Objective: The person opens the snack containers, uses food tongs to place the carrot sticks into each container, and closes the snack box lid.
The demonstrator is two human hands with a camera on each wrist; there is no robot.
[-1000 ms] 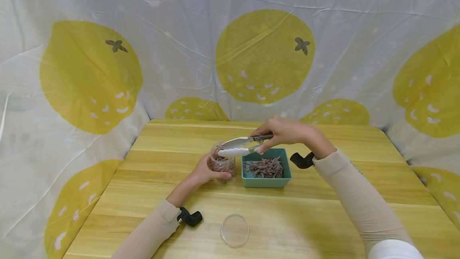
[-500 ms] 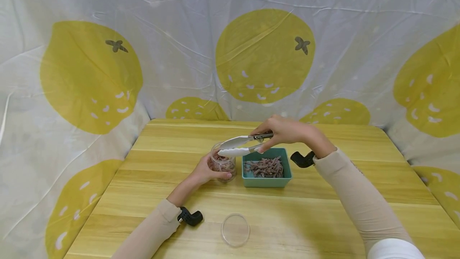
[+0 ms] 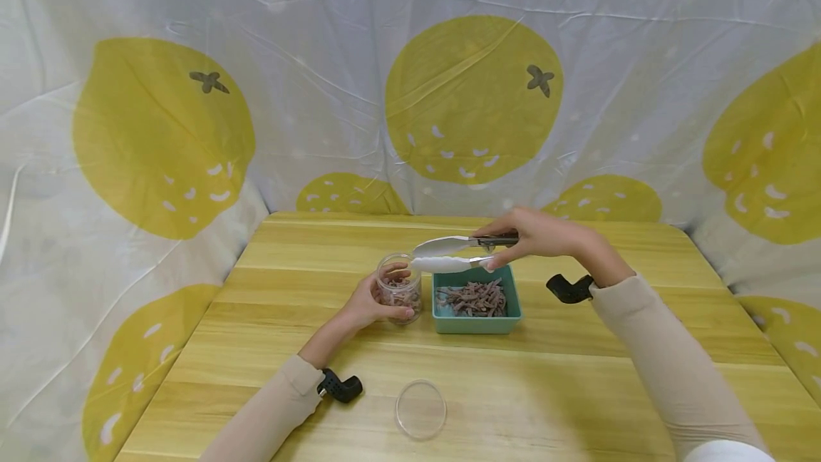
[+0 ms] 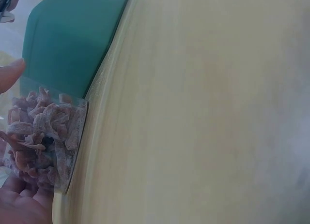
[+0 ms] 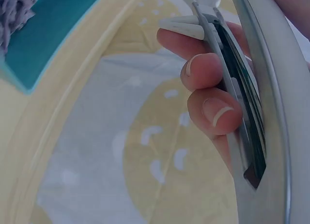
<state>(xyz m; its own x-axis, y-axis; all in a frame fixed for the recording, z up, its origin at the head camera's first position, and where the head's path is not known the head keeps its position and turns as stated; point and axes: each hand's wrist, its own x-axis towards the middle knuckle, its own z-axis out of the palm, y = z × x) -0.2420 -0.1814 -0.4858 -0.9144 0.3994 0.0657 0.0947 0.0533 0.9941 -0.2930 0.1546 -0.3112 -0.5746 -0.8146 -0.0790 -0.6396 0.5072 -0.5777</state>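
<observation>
In the head view my left hand [image 3: 363,303] grips a clear jar [image 3: 399,299] standing upright on the table. Brownish-pink dried strips [image 4: 41,132] fill its lower part, seen through the wall in the left wrist view. My right hand [image 3: 534,237] holds metal tongs with white tips [image 3: 442,264], fingers wrapped round the handle in the right wrist view. The tong tips are parted above the gap between the jar and a teal box [image 3: 474,326], with nothing visible between them. More strips [image 3: 477,298] lie heaped in that box, just right of the jar.
A round clear lid [image 3: 420,409] lies flat on the wooden table [image 3: 545,391], in front of the jar. Behind the table hangs a white curtain [image 3: 321,91] printed with yellow fruit. Each wrist wears a black camera mount [image 3: 343,386].
My right hand has drawn the tongs out of the jar's mouth and moved them right, toward the teal box. Strips seen at the tips earlier are gone from them. My left hand and the jar stay put.
</observation>
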